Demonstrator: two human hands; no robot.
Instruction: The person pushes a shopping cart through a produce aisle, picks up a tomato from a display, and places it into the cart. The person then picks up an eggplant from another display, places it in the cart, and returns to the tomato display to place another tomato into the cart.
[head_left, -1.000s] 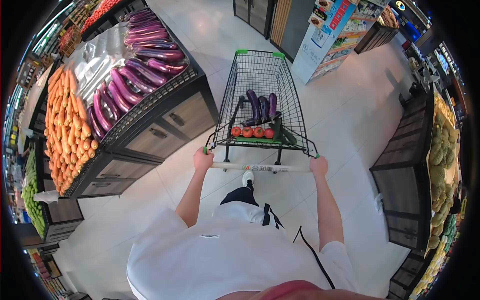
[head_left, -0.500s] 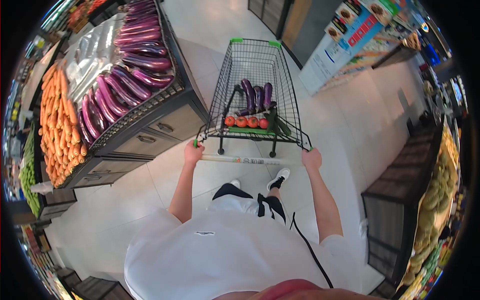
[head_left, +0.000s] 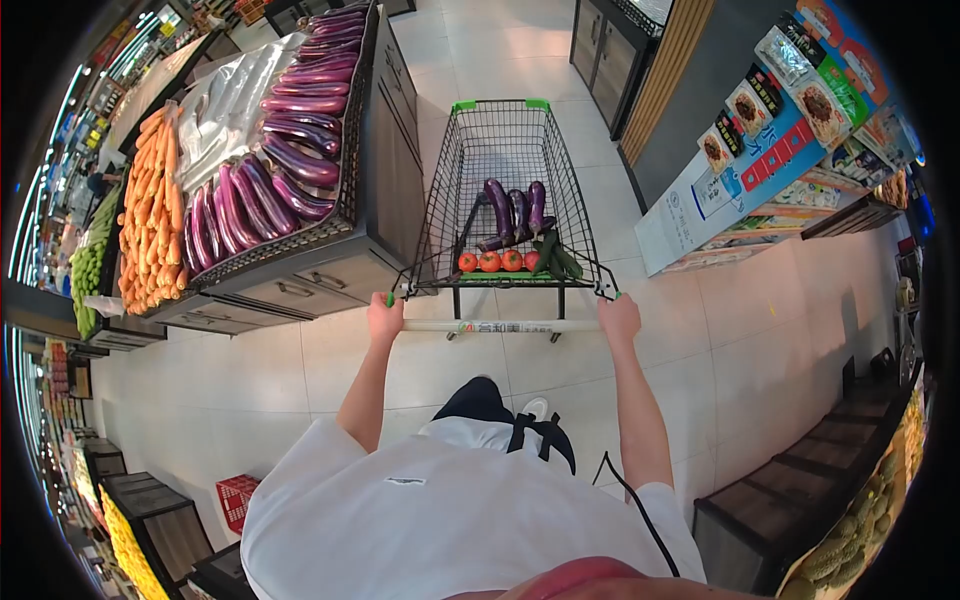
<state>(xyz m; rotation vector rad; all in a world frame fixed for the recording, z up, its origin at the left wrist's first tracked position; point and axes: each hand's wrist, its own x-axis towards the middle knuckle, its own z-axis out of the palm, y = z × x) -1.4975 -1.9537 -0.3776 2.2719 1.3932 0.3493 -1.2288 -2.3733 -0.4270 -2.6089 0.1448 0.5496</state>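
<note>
In front of me stands a wire shopping cart (head_left: 575, 185) with green corner pieces. My left hand (head_left: 384, 316) is wrapped round the left end of its pale handlebar (head_left: 440, 326), and my right hand (head_left: 620, 315) grips the right end. Inside the basket lie several purple eggplants (head_left: 519, 215). Nearer to me is a row of red tomatoes (head_left: 489, 261), with dark green cucumbers (head_left: 565, 264) at the right of the row.
To the left, a produce stand (head_left: 330, 290) bears eggplants (head_left: 312, 133) and carrots (head_left: 150, 220). A cardboard display (head_left: 700, 215) stands at the front right, beside a dark pillar. At lower right is a wooden bin (head_left: 765, 500); a red crate (head_left: 236, 500) sits at lower left on the tiled floor.
The view has turned slightly, with the produce stand shifting right and the display showing more fully. My feet have moved in a step. Both hands keep hold of the handlebar.
</note>
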